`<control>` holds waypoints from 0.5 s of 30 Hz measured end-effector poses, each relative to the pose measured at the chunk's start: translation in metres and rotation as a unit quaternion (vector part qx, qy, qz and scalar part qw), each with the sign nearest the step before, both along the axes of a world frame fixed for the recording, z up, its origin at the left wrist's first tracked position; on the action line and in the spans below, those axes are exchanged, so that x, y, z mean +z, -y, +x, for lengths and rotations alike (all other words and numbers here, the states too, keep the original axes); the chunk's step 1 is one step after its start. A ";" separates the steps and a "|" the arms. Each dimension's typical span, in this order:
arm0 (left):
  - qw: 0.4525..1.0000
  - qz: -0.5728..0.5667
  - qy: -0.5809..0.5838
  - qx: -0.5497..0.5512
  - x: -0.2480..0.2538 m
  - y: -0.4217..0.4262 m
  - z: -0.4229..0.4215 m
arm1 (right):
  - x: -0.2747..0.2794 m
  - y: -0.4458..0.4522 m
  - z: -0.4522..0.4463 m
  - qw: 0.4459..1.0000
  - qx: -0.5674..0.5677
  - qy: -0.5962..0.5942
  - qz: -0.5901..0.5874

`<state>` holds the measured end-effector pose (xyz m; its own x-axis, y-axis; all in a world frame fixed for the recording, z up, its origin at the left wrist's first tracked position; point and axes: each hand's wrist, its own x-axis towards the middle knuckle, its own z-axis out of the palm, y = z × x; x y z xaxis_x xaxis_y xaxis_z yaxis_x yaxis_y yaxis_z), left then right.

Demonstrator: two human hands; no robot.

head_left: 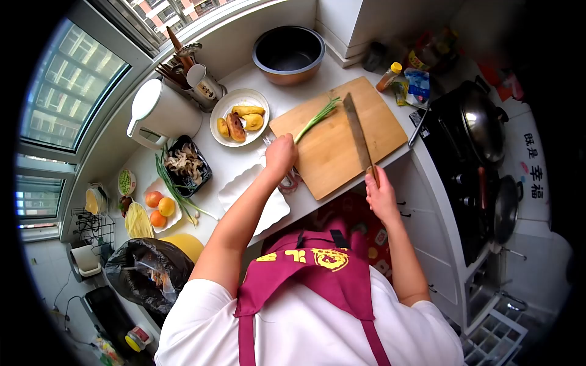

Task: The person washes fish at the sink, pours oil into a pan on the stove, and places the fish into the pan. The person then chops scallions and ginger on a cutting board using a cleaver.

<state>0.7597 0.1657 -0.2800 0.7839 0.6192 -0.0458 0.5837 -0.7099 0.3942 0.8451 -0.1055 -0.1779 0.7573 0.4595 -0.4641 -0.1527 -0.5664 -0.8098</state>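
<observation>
My left hand (281, 154) is closed around the lower end of a bunch of green onions (317, 118), whose green tops reach over the wooden cutting board (332, 161). In my right hand (383, 194) is the handle of a kitchen knife (356, 131). The long blade lies across the right half of the board, pointing away from me, apart from the green onions. Whether the blade rests on the wood or hovers just above it, I cannot tell. A white scalloped tray (253, 204) is close to my left forearm, which partly covers it.
Behind the board stands a dark pot (289, 52); a plate (243, 97) with several browned pieces sits to its left. A black tray of mushrooms (187, 163), a fruit plate (162, 204) and a white kettle (160, 110) are on the left. The stove (452, 165) is at right.
</observation>
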 end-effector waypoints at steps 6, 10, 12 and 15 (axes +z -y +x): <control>0.999 -0.034 0.016 -0.015 -0.001 0.014 -0.011 | -0.019 -0.006 -0.036 0.980 0.182 0.078 0.023; 0.999 -0.033 0.009 -0.016 -0.005 0.014 -0.010 | -0.042 -0.031 -0.035 0.978 0.189 0.086 -0.022; 0.997 -0.074 -0.009 -0.011 0.005 0.019 -0.018 | -0.053 -0.050 -0.037 0.979 0.177 0.101 -0.003; 0.993 -0.118 0.010 0.018 0.012 0.009 -0.022 | -0.052 -0.052 -0.034 0.985 0.143 0.081 0.045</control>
<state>0.7381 0.1566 -0.2682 0.7631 0.6211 -0.1784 0.5980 -0.5742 0.5591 0.8110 -0.0533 -0.2303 0.6522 0.6985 -0.2947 0.1383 -0.4919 -0.8596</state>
